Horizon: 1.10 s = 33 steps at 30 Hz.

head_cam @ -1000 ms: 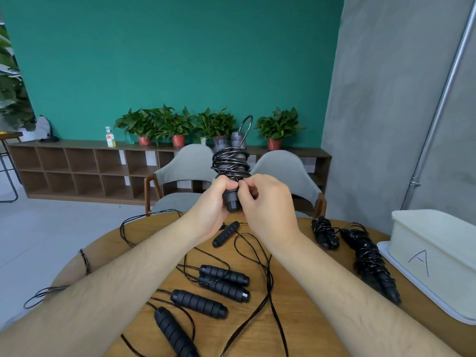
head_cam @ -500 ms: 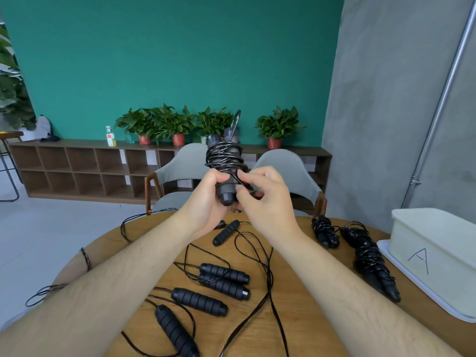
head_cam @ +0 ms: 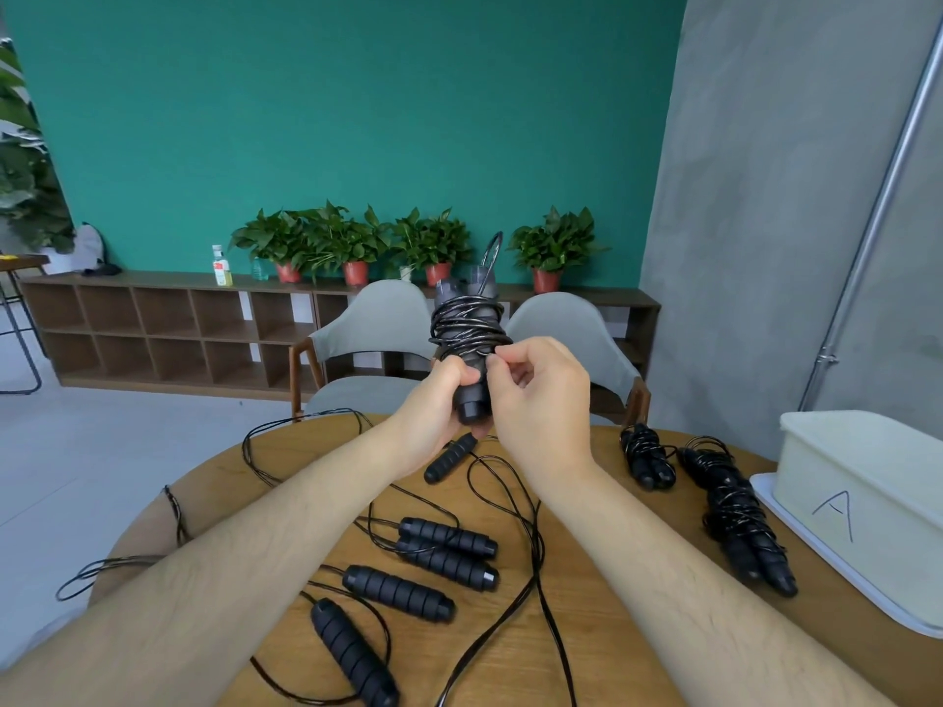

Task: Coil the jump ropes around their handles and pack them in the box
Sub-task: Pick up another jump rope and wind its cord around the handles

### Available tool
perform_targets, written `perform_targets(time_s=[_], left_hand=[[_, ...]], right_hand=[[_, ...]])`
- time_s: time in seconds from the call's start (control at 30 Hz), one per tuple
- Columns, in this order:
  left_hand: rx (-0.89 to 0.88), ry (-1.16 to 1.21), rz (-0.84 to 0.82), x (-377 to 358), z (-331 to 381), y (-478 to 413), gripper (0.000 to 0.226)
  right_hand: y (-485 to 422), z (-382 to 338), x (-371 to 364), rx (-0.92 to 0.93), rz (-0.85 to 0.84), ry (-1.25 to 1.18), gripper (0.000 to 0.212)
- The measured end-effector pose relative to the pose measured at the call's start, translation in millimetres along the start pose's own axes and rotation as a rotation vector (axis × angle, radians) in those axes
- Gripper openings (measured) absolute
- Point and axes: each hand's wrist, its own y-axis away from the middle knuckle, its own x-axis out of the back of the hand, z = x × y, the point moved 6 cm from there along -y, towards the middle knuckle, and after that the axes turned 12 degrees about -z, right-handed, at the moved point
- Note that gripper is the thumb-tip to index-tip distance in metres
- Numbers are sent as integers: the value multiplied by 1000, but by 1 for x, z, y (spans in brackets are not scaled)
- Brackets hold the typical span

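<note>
My left hand [head_cam: 433, 410] grips the lower part of two black handles held upright above the table, a jump rope [head_cam: 467, 324] coiled round their upper half. A small loop of cord sticks up above the handle tops. My right hand [head_cam: 536, 395] pinches the rope at the bottom of the coil. Two coiled ropes [head_cam: 648, 456] [head_cam: 735, 517] lie at the right beside the white box [head_cam: 867, 512] marked A. Several loose handles [head_cam: 449, 548] with uncoiled cord lie on the table below my arms.
The round wooden table [head_cam: 638, 630] carries loose cords that trail over its left edge. Two grey chairs [head_cam: 367, 344] stand behind it. A low shelf with potted plants [head_cam: 352, 247] runs along the green wall. A metal pipe climbs the grey wall at right.
The coiled bundle has moved slightly right and tilted back upright. My right hand's fingers shifted from the handle base up to the lowest turn of the rope.
</note>
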Motion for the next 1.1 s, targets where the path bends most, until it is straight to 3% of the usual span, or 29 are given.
perform_targets(time_s=[0.13,0.23,0.33,0.47,0.77,1.1], left_hand=[[1,-29,35,8,1,4,48],[-10,0,46,14,3,7,44],[-27,121,71,17,3,7,35],[17,160,102,15,6,4,50],[23,172,157,14,0,3,45],[32,95,213,5,1,0,38]], right_hand=[[2,1,-4,37,-37,12,6],[3,1,-7,112,-134,-9,7],[4,3,-10,109,-215,-93,22],[7,2,-9,141,-171,-76,24],[8,13,-8,25,-153,-99,2],[20,5,-8,61,-41,105,14]])
